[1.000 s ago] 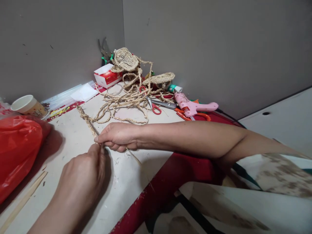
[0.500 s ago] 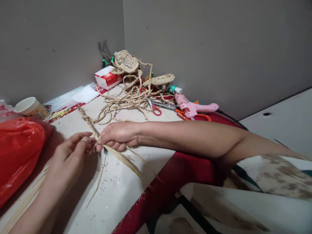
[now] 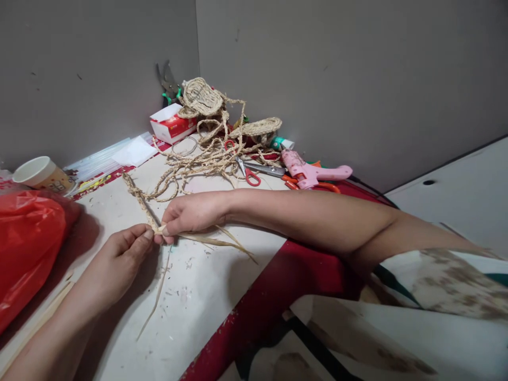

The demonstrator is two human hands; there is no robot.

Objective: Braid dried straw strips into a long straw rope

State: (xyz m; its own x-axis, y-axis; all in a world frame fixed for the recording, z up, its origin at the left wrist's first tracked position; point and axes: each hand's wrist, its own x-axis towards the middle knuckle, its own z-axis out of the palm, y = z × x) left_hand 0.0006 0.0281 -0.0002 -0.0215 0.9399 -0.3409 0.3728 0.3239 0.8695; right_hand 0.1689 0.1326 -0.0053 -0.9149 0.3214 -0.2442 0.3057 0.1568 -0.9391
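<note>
A pale braided straw cord (image 3: 145, 208) runs from the tangled braid on the table down to my two hands. My left hand (image 3: 126, 251) pinches the cord's near end between thumb and forefinger. Right beside it, my right hand (image 3: 194, 212) is closed on the same end, thumb on top. Loose flat strands (image 3: 214, 242) stick out to the right from under my right hand. One thin strand (image 3: 157, 301) hangs down toward the near side of the table. The exact crossing of strands between the fingertips is partly hidden.
Behind my hands lie a heap of braided cord (image 3: 206, 161), small red-handled scissors (image 3: 251, 176), a pink glue gun (image 3: 313, 172), a red-and-white box (image 3: 172, 126) and pruning shears (image 3: 169, 84). To the left are a paper cup (image 3: 43, 173) and a red plastic bag (image 3: 32, 248).
My left fingers have closed onto the cord's end, meeting my right hand. The loose strands on the right have swung up to lie flatter. The view has shifted slightly.
</note>
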